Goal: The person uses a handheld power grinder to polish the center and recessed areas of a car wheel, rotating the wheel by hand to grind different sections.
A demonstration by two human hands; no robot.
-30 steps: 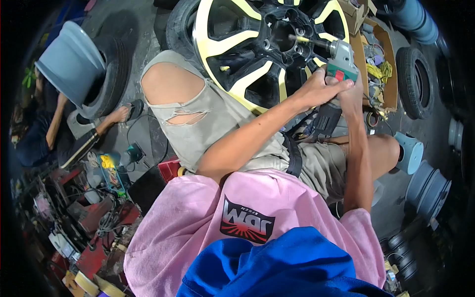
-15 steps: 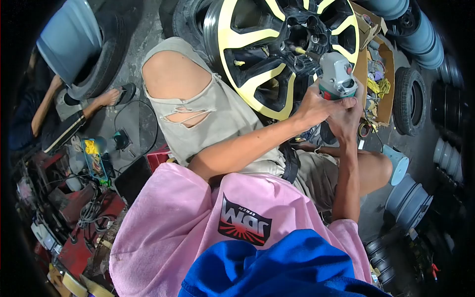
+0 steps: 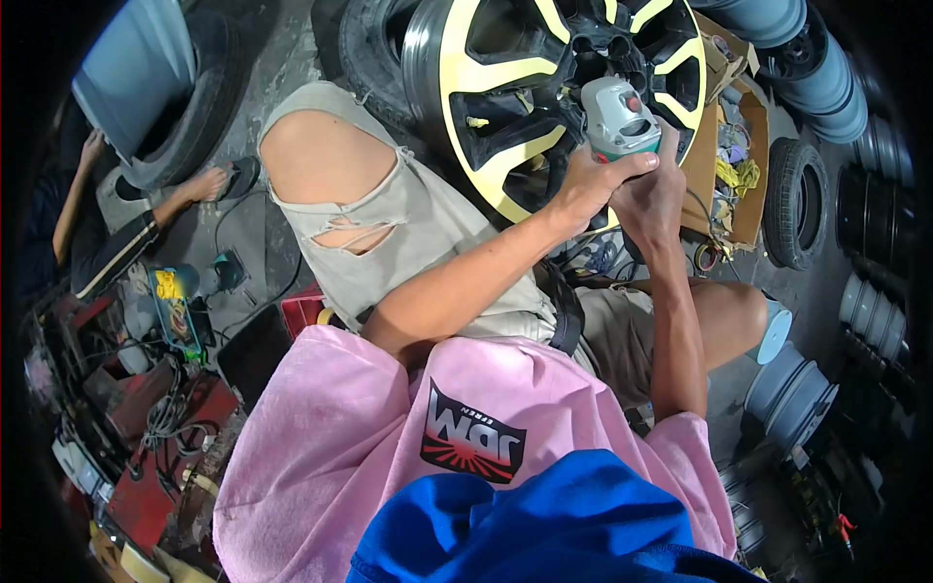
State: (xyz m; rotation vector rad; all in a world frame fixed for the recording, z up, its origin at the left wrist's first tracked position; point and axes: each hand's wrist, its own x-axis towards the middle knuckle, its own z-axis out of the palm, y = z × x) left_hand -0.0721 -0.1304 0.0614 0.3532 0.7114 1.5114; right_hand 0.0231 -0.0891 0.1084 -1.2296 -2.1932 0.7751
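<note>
Both of my hands hold a grey and green power grinder (image 3: 614, 109) over a black alloy wheel with yellow spoke faces (image 3: 505, 74). My left hand (image 3: 591, 187) is wrapped round the near end of the grinder's body, its thumb across the green part. My right hand (image 3: 649, 199) closes on the same body from the right. The grinder's head lies just below the hub in view and hides its working tip. I cannot tell whether the tip touches the wheel. The wheel leans against a black tire (image 3: 374, 63) beside my bare knee.
At left, another person's hand (image 3: 92, 146) is at a blue-grey rim (image 3: 136, 73) over a tire. A cardboard box (image 3: 753, 209) of odds and ends stands right of the wheel, near a tire (image 3: 797, 202) and several rims. Red equipment and cables (image 3: 170, 428) lie lower left.
My hands and the grinder have shifted left and slightly up across the wheel. The grinder's yellowish tip, visible before, is now hidden. The other person's hand has moved along the rim.
</note>
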